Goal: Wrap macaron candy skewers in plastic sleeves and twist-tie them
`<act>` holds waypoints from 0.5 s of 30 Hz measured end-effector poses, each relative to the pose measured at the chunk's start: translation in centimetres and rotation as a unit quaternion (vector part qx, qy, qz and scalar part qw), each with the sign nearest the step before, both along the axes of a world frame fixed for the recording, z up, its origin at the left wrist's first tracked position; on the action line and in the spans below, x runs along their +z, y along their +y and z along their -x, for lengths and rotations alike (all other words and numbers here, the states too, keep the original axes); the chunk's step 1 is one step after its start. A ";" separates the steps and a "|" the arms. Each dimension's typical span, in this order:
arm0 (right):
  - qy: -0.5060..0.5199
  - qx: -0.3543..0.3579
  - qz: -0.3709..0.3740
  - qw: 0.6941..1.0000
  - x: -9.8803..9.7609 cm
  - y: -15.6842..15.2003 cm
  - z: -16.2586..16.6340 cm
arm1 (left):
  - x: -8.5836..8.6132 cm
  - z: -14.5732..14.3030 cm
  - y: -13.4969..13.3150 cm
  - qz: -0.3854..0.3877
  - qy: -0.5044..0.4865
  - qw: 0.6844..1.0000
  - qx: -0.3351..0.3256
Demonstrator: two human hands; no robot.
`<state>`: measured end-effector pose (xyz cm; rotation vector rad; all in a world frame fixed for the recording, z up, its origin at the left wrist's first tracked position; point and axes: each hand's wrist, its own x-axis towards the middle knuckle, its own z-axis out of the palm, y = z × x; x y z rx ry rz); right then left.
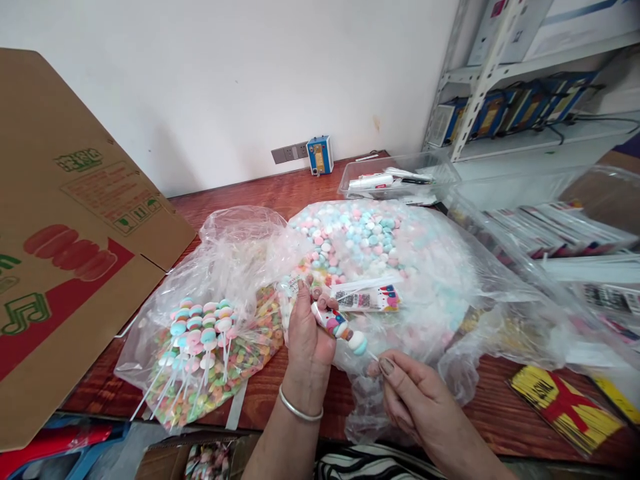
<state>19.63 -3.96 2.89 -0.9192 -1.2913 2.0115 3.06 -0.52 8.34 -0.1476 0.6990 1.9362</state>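
My left hand [309,337] is closed around a small printed wrapper [327,320]. A candy lollipop [357,342] with pastel, rounded pieces sticks partly out of the wrapper's lower end. Its thin white stick is pinched between the thumb and fingers of my right hand [417,397]. Just behind, a stack of flat printed wrappers [365,297] lies on a large clear bag of pastel candies [440,260]. To the left, several unwrapped candy lollipops [203,327] rest on a clear bag of colourful ring-shaped candies [220,390].
A cardboard box [65,220] stands at the left. Clear plastic bins [525,183] with flat packets and a tray [345,180] with pens are at the right and back. A yellow-and-red packet [565,407] lies front right. A blue device [320,155] stands by the wall.
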 end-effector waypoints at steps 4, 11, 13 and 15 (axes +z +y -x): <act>-0.156 -0.053 -0.400 0.901 0.1 0.4 0.0 | -0.2 -1.2 -0.3 0.029 0.005 0.998 -0.054; -0.278 -0.161 -0.702 0.636 0.0 0.9 0.2 | -0.6 -1.9 -0.2 0.043 0.012 0.999 -0.031; -0.284 -0.163 -0.704 0.630 -0.3 0.9 0.1 | -0.6 -1.6 -0.3 0.049 0.020 0.998 -0.044; -0.253 -0.145 -0.659 0.694 -0.5 0.8 0.0 | -0.6 -1.5 -0.4 0.038 0.025 0.998 -0.039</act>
